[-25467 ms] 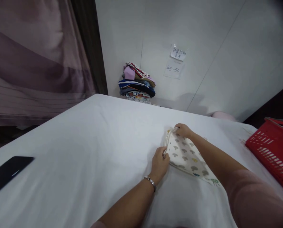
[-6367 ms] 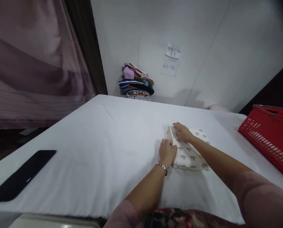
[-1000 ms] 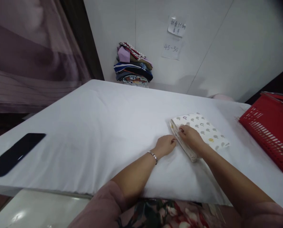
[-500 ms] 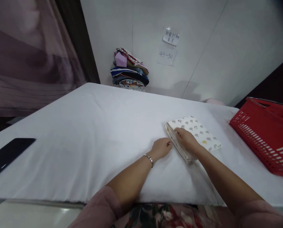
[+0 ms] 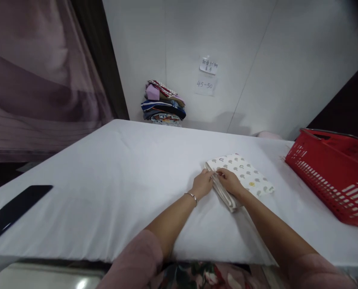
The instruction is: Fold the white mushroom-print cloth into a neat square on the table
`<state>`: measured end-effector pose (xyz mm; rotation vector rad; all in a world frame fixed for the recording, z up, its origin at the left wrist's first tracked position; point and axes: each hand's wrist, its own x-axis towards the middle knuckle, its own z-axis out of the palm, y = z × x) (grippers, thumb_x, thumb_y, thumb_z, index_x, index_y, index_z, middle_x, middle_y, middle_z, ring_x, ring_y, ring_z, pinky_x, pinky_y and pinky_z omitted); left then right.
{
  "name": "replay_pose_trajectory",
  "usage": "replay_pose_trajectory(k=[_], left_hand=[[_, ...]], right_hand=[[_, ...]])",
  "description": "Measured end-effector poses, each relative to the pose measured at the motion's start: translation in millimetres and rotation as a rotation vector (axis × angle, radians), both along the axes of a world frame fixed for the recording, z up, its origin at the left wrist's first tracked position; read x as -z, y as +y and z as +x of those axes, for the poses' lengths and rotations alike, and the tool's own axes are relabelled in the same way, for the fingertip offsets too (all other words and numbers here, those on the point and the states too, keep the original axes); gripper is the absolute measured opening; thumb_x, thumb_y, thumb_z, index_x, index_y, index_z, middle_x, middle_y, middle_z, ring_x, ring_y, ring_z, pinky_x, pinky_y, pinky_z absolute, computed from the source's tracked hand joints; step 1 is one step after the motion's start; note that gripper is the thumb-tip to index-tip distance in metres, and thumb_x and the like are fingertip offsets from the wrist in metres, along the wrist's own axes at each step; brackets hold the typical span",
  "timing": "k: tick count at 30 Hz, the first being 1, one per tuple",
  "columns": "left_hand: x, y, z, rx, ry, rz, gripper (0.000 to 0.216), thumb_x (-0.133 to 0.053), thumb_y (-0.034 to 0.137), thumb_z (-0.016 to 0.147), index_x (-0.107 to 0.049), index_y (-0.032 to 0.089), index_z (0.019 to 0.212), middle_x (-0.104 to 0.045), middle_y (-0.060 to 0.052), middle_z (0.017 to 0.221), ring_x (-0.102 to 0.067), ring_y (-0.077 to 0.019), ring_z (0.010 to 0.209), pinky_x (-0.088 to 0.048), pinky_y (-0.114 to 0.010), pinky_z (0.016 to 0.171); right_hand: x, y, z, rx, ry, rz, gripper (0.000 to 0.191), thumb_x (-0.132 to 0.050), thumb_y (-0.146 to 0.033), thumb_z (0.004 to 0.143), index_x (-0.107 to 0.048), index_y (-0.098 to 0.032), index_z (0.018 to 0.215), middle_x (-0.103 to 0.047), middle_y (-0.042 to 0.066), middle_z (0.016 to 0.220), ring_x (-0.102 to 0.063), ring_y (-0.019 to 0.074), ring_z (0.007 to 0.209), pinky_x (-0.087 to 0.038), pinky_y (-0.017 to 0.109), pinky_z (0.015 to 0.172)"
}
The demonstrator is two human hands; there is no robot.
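A folded white cloth (image 5: 245, 174) printed with small grey shapes lies on the white table (image 5: 121, 168), right of the middle. My left hand (image 5: 202, 182), with a bracelet on its wrist, has its fingers pinched on the cloth's near-left folded edge. My right hand (image 5: 230, 181) rests on the same edge just beside it, fingers curled onto the layers. Both forearms reach in from the bottom of the view.
A red plastic basket (image 5: 332, 176) stands at the table's right end. A stack of folded clothes (image 5: 163, 103) sits against the back wall under paper notes (image 5: 205, 76). A black phone (image 5: 15, 210) lies near the left front edge. A curtain hangs at left.
My left hand has moved right from the bare table onto the cloth's folded edge, meeting my right hand there. The cloth itself has stayed folded in place.
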<state>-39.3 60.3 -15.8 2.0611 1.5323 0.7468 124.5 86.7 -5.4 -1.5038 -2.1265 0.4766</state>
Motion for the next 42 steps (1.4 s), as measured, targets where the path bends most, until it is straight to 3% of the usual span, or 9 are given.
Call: replay_pose_trajectory(k=[5, 17, 26, 33, 37, 42], left_hand=[[8.4, -2, 0, -0.043, -0.038, 0.018, 0.034, -0.042, 0.022, 0.09, -0.058, 0.027, 0.119, -0.056, -0.002, 0.115, -0.057, -0.0157, 0.098, -0.045, -0.027, 0.086], [17.1, 4, -7, 0.038, -0.053, 0.069, 0.03, -0.042, 0.022, 0.089, -0.06, 0.026, 0.113, -0.056, -0.002, 0.108, -0.058, -0.0149, 0.092, -0.045, -0.025, 0.08], [17.8, 8, -6, 0.016, -0.09, 0.059, 0.025, -0.044, 0.022, 0.088, -0.062, 0.025, 0.105, -0.058, -0.001, 0.105, -0.058, -0.0146, 0.088, -0.045, -0.025, 0.079], [21.1, 10, -4, -0.01, -0.086, 0.053, 0.025, -0.044, 0.022, 0.087, -0.063, 0.025, 0.102, -0.059, -0.002, 0.103, -0.058, -0.0152, 0.087, -0.045, -0.026, 0.077], [23.0, 11, -3, -0.019, -0.103, 0.056, 0.023, -0.045, 0.023, 0.087, -0.064, 0.024, 0.1, -0.059, -0.002, 0.103, -0.058, -0.0154, 0.088, -0.045, -0.026, 0.077], [21.8, 11, -4, -0.01, -0.111, 0.049, 0.023, -0.046, 0.022, 0.086, -0.064, 0.024, 0.101, -0.059, -0.002, 0.103, -0.059, -0.0148, 0.084, -0.045, -0.026, 0.075]], right_hand=[[1.1, -1, -1, -0.001, 0.007, 0.019, 0.023, -0.045, -0.02, 0.08, -0.063, -0.021, 0.094, -0.067, 0.002, 0.086, -0.059, 0.0163, 0.076, -0.044, 0.028, 0.072], [2.7, -9, -5, 0.114, 0.027, 0.129, 0.015, -0.043, -0.024, 0.082, -0.056, -0.022, 0.088, -0.062, 0.003, 0.082, -0.055, 0.0162, 0.07, -0.041, 0.027, 0.066], [-15.6, -5, -19, 0.086, -0.267, -0.033, 0.013, -0.047, -0.026, 0.083, -0.057, -0.019, 0.076, -0.06, 0.001, 0.072, -0.05, 0.0137, 0.066, -0.031, 0.023, 0.06], [-22.0, -1, -22, 0.078, -0.363, -0.073, 0.012, -0.049, -0.022, 0.08, -0.059, -0.018, 0.074, -0.063, 0.004, 0.075, -0.051, 0.014, 0.067, -0.032, 0.024, 0.062], [-23.8, 1, -19, 0.035, -0.333, -0.073, 0.015, -0.048, -0.017, 0.078, -0.063, -0.018, 0.076, -0.066, 0.005, 0.076, -0.055, 0.0152, 0.071, -0.035, 0.024, 0.066], [-20.0, 7, -10, 0.029, -0.128, -0.183, 0.017, -0.049, -0.023, 0.076, -0.066, -0.018, 0.077, -0.067, 0.003, 0.072, -0.059, 0.016, 0.068, -0.038, 0.025, 0.063]])
